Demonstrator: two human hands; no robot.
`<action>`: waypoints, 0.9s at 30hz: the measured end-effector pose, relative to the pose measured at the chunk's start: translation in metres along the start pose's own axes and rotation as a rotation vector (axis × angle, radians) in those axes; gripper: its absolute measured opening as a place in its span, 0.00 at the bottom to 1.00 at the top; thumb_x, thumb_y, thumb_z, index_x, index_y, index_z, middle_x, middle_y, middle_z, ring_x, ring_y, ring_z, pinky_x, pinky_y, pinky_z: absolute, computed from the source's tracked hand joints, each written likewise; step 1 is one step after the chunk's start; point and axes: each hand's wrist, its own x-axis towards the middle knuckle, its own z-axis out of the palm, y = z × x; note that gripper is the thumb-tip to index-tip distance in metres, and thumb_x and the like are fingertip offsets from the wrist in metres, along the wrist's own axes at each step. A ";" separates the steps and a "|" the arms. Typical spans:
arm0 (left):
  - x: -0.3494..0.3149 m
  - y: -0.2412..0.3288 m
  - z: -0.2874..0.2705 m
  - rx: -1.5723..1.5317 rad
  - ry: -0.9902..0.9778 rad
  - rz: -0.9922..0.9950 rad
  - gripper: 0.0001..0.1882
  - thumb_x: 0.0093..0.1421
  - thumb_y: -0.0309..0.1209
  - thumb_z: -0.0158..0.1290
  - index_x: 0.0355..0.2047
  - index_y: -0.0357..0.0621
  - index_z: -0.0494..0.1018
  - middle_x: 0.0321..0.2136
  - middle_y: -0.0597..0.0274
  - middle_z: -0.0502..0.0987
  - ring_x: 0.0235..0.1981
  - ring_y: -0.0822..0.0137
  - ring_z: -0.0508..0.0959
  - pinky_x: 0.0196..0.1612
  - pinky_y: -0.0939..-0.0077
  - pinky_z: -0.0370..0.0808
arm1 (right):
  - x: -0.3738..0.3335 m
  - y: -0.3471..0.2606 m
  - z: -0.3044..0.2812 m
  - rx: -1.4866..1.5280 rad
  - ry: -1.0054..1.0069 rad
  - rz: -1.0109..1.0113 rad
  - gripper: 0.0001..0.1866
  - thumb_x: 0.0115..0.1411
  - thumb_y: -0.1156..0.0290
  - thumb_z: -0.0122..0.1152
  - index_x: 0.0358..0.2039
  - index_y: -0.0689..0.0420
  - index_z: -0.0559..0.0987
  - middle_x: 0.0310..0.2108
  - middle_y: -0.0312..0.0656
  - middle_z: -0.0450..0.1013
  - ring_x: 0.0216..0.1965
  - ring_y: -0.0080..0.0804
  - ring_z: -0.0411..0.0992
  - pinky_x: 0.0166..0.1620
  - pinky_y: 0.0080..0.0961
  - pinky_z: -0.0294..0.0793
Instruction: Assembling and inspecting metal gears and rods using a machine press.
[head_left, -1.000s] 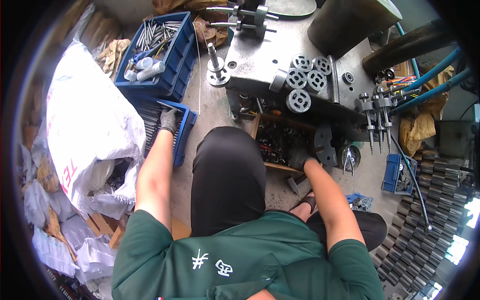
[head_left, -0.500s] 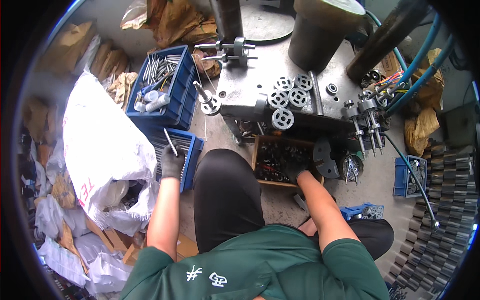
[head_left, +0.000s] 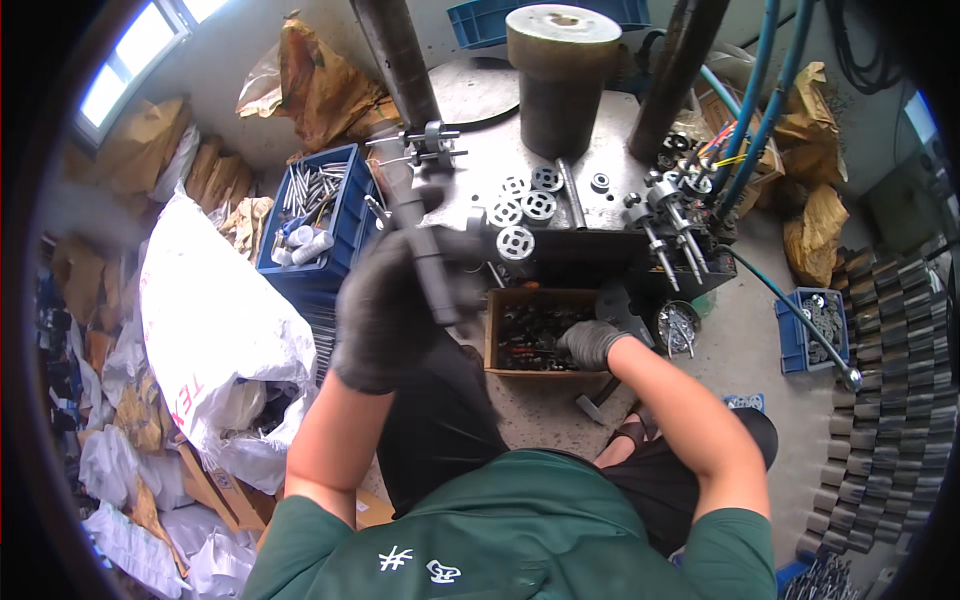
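My left hand (head_left: 385,305), in a dark glove, is raised close to the camera and grips a long dark metal rod (head_left: 420,235) that points up and away. My right hand (head_left: 590,342), in a grey glove, reaches into a brown wooden box (head_left: 492,330) of small dark metal parts on the floor; whether it holds anything I cannot tell. Behind the box stands a grey steel press table (head_left: 590,205) with several perforated round discs (head_left: 516,242) on it.
A blue crate (head_left: 345,235) of metal rods stands at the left, with a big white sack (head_left: 205,320) beside it. Brown paper bags (head_left: 320,85) lie behind. Blue hoses (head_left: 770,110) hang at the right. A smaller blue tray (head_left: 815,325) and rows of stacked metal cylinders (head_left: 890,370) fill the right side.
My left hand has lifted from the low blue crate at my left up toward the camera, bringing a dark rod with it. My right hand stays in the wooden box.
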 end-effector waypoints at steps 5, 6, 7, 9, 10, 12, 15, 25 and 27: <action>0.042 -0.073 0.057 0.063 -0.183 -0.386 0.29 0.68 0.35 0.55 0.65 0.41 0.60 0.42 0.50 0.80 0.39 0.57 0.85 0.43 0.65 0.83 | -0.110 0.007 -0.032 0.457 0.880 -0.452 0.21 0.61 0.81 0.56 0.55 0.58 0.77 0.49 0.44 0.78 0.47 0.30 0.78 0.50 0.30 0.78; 0.043 -0.088 0.052 0.127 -0.220 -0.392 0.29 0.67 0.35 0.57 0.65 0.42 0.61 0.44 0.53 0.80 0.42 0.59 0.83 0.46 0.65 0.82 | -0.130 0.001 -0.037 0.917 0.918 -0.420 0.20 0.62 0.82 0.56 0.55 0.60 0.76 0.48 0.45 0.78 0.46 0.27 0.77 0.48 0.27 0.77; 0.042 -0.105 0.046 0.189 -0.256 -0.403 0.30 0.66 0.35 0.58 0.64 0.43 0.62 0.46 0.56 0.79 0.46 0.61 0.82 0.49 0.65 0.81 | -0.158 -0.015 -0.052 1.383 0.926 -0.370 0.19 0.63 0.83 0.56 0.56 0.62 0.75 0.47 0.45 0.78 0.45 0.23 0.76 0.46 0.23 0.77; 0.040 -0.141 0.023 0.338 -0.390 -0.369 0.30 0.66 0.38 0.60 0.64 0.44 0.63 0.51 0.60 0.76 0.53 0.66 0.77 0.55 0.65 0.77 | -0.153 0.013 -0.026 1.361 1.071 -0.240 0.20 0.65 0.81 0.57 0.57 0.61 0.73 0.48 0.48 0.78 0.46 0.29 0.77 0.47 0.24 0.79; 0.034 -0.154 0.014 0.351 -0.426 -0.353 0.31 0.66 0.39 0.60 0.64 0.44 0.63 0.54 0.60 0.74 0.56 0.68 0.74 0.59 0.66 0.74 | -0.149 0.018 -0.015 1.702 1.169 -0.320 0.20 0.65 0.81 0.57 0.57 0.61 0.73 0.48 0.49 0.78 0.47 0.33 0.78 0.47 0.26 0.80; 0.033 -0.170 0.006 0.481 -0.433 -0.373 0.31 0.65 0.39 0.61 0.64 0.43 0.64 0.55 0.60 0.74 0.57 0.69 0.73 0.59 0.66 0.73 | -0.151 0.021 -0.005 2.132 1.201 -0.446 0.20 0.65 0.80 0.54 0.58 0.62 0.72 0.51 0.54 0.76 0.50 0.46 0.78 0.49 0.38 0.82; 0.037 -0.182 0.000 0.591 -0.432 -0.409 0.32 0.63 0.37 0.63 0.63 0.41 0.64 0.54 0.61 0.74 0.55 0.69 0.73 0.59 0.69 0.72 | -0.156 0.010 -0.012 2.217 1.093 -0.603 0.21 0.65 0.80 0.50 0.59 0.63 0.70 0.54 0.57 0.73 0.53 0.52 0.76 0.53 0.45 0.80; 0.045 -0.174 0.003 0.757 -0.374 -0.468 0.22 0.60 0.33 0.65 0.52 0.39 0.75 0.40 0.62 0.81 0.44 0.73 0.77 0.51 0.72 0.76 | -0.148 0.006 -0.018 2.161 1.247 -0.512 0.20 0.65 0.81 0.48 0.58 0.63 0.71 0.56 0.59 0.72 0.57 0.56 0.73 0.60 0.47 0.75; 0.043 -0.174 0.002 0.771 -0.356 -0.427 0.21 0.59 0.33 0.65 0.51 0.39 0.75 0.39 0.63 0.80 0.43 0.73 0.77 0.50 0.72 0.76 | -0.149 0.005 -0.021 2.164 1.251 -0.519 0.20 0.65 0.81 0.48 0.57 0.63 0.71 0.56 0.59 0.72 0.57 0.55 0.74 0.60 0.47 0.75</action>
